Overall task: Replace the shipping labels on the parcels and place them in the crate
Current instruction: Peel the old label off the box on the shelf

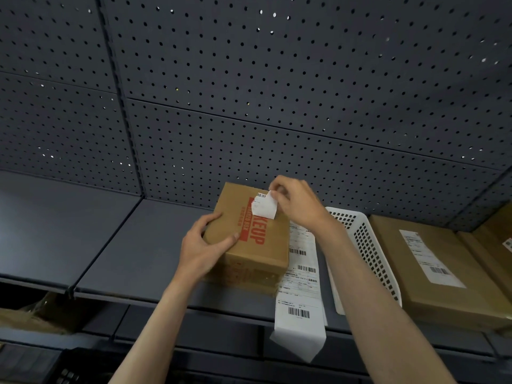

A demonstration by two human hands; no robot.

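On the dark shelf [116, 245] — left hand [202, 245] grips the parcel [249, 231], right hand [293, 200] pinches its label [266, 205].

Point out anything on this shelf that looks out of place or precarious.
The strip of new labels overhangs the shelf edge, its end dangling, so it might slide off. The white crate sits tilted. The half-peeled label is simply the job underway.

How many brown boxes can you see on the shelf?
3: the box with red print held by the left hand, a flat box right of the white basket, and another box cut off at the edge; more may be hidden.
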